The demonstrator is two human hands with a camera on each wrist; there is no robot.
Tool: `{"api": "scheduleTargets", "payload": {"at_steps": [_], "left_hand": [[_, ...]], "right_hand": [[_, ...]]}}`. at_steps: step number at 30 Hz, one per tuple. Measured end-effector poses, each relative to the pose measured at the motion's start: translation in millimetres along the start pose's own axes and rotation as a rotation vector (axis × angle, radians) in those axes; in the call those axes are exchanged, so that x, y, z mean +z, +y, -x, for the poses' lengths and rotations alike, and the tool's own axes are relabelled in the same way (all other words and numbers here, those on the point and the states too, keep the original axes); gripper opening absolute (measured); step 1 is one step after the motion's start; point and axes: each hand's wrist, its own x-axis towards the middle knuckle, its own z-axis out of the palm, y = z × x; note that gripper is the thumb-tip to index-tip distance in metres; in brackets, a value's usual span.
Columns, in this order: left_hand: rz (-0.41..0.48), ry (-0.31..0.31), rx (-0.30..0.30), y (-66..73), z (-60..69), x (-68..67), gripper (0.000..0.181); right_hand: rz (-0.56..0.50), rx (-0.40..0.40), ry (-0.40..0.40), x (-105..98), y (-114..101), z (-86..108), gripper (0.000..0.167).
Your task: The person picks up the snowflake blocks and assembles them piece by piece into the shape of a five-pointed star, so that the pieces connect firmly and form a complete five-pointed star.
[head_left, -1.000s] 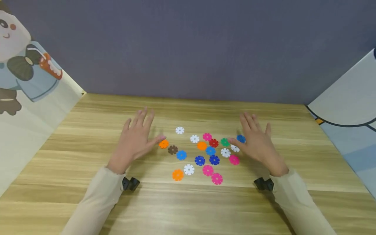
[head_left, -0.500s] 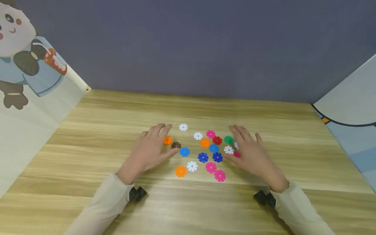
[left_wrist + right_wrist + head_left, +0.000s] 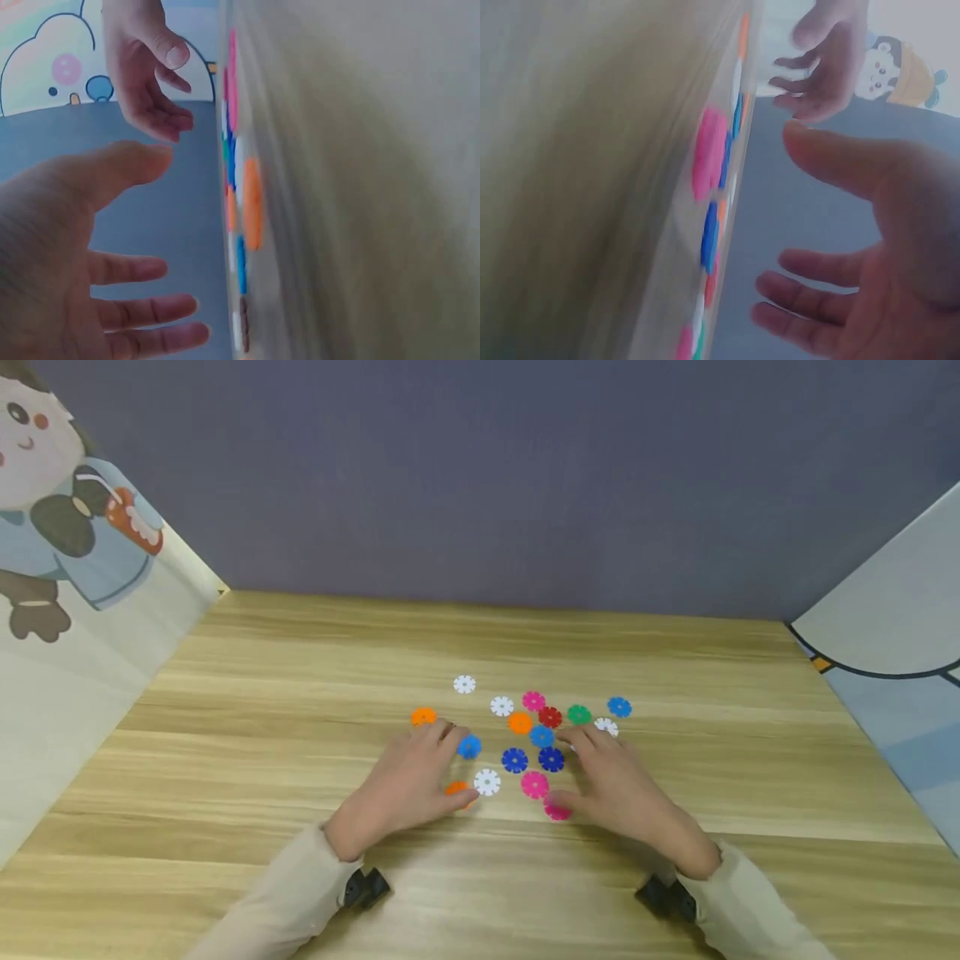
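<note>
A loose spread of thin, round, plastic-looking discs with notched rims (image 3: 514, 760) lies on a wood-grain counter (image 3: 480, 893), in front of and between a person's two hands. The left hand (image 3: 405, 785) is open, its fingers slightly bent and its thumb well apart from them; it has hold of nothing. Its thumb overlaps the near orange disc (image 3: 455, 787) in the head view, and its fingertips are beside a light blue disc (image 3: 469, 747). A brown disc (image 3: 244, 322) shows in the left wrist view.

The right hand (image 3: 618, 793) is likewise open and grips nothing, its thumb spread and partly covering the nearest pink disc (image 3: 557, 812) as seen from the head. Its fingers are near a dark blue disc (image 3: 551, 759). Both wrist views show the hands raised off the counter, apart from the discs.

Farther back are a red disc (image 3: 550, 717), a green disc (image 3: 579, 715) and a white disc (image 3: 464, 684). Behind the counter stands a plain grey-blue panel (image 3: 480, 485); beige sleeves (image 3: 288, 893) cover the forearms.
</note>
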Motion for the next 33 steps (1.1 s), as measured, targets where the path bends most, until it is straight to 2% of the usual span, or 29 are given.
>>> {"api": "scheduleTargets", "payload": {"at_steps": [4,8,11,16,21,26,33], "left_hand": [[0.027,-0.044,-0.009,4.3,1.3,2.5,0.072],[0.037,-0.068,-0.015,5.8,2.8,4.7,0.068],[0.045,-0.097,-0.018,6.1,3.4,6.2,0.062],[0.044,-0.131,-0.039,6.8,2.6,6.6,0.044],[0.075,-0.139,-0.049,6.3,0.5,6.4,0.027],[0.122,-0.156,-0.068,5.6,0.8,7.0,0.027],[0.199,-0.139,-0.055,3.5,-0.7,7.4,0.027]], "right_hand": [[0.008,-0.011,-0.020,4.3,-5.2,1.3,0.067],[0.001,0.027,-0.072,7.6,-7.8,1.4,0.062],[-0.028,0.063,-0.119,8.6,-8.9,2.0,0.056],[-0.049,0.042,-0.147,6.6,-8.6,3.5,0.038],[-0.056,0.014,-0.173,5.6,-7.8,2.6,0.027],[-0.084,0.003,-0.189,6.4,-6.8,3.9,0.025],[-0.238,0.004,-0.205,6.1,-3.5,2.9,0.027]]}}
